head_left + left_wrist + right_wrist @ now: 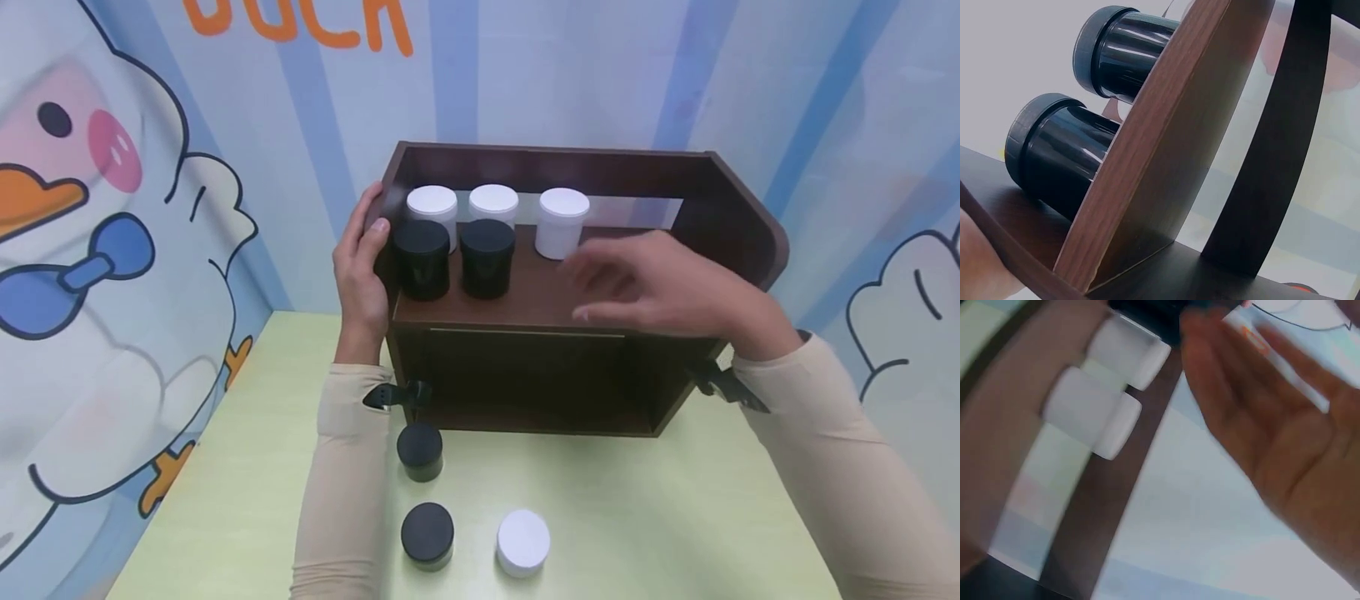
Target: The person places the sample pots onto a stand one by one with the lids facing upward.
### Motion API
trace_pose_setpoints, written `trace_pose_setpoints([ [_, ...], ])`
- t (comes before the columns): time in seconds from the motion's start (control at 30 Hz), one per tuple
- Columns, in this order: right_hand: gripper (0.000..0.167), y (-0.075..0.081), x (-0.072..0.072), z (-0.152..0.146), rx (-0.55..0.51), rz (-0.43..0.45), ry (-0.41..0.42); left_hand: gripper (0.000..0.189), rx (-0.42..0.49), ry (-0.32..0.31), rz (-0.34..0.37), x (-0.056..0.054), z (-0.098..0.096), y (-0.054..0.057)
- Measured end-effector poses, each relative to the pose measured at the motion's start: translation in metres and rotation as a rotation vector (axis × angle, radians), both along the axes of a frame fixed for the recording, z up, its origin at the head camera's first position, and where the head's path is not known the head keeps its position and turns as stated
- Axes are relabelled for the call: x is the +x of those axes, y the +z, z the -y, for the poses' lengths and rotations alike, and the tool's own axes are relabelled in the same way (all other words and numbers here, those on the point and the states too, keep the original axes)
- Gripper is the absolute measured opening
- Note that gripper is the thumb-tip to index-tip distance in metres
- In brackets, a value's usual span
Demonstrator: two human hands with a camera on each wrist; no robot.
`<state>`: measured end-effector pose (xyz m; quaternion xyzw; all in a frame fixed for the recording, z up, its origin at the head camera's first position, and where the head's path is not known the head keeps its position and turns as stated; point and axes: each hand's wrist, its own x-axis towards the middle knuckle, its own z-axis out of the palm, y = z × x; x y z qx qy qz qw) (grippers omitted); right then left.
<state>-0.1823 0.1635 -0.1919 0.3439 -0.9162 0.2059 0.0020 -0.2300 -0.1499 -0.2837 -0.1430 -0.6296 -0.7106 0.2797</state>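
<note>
A dark brown wooden two-tier shelf (536,315) stands on the table. My left hand (362,271) grips its left side panel (1147,144), thumb at the front edge. On the upper tier, two black lidded jars (422,262) (487,260) stand in front at the left. Behind them are two white lidded jars (432,200) (493,200), partly hidden. A third white jar (561,225) stands to their right. My right hand (660,283) hovers before the upper tier near that jar, fingers loosely bent and holding nothing. It is blurred in the right wrist view.
On the pale table (630,517), two black jars (421,452) (427,535) and a white jar (522,542) stand before the shelf. The lower compartment (525,375) is dark inside. A striped backdrop (510,75) with a cartoon duck hangs behind.
</note>
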Motion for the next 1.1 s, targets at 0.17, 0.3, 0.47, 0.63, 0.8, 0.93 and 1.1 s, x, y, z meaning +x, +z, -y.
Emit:
trace_pose_setpoints([
  [0.17,0.048,-0.024,0.006,-0.006,0.077,0.105,0.188,0.052,0.001,-0.005,-0.007,-0.001,0.0,0.0],
  [0.3,0.047,-0.043,0.01,-0.007,0.046,0.129,0.217,0.052,0.002,-0.01,-0.012,-0.001,0.0,0.001],
  [0.47,0.048,-0.065,0.015,-0.005,0.003,0.159,0.246,0.052,0.002,-0.004,-0.009,-0.001,0.0,0.0],
  [0.63,0.044,-0.088,0.022,-0.002,-0.113,0.135,0.289,0.052,0.001,-0.003,-0.01,-0.001,0.0,0.0],
  [0.8,0.043,-0.112,0.028,0.0,-0.221,0.091,0.325,0.052,-0.005,-0.001,-0.012,-0.001,-0.001,0.001],
  [0.93,0.044,-0.131,0.034,0.005,-0.265,0.109,0.323,0.052,-0.002,0.004,-0.014,-0.001,-0.001,0.001],
  [1.1,0.046,-0.158,0.04,0.014,-0.289,0.15,0.327,0.052,-0.001,0.007,-0.013,-0.001,0.0,0.0],
])
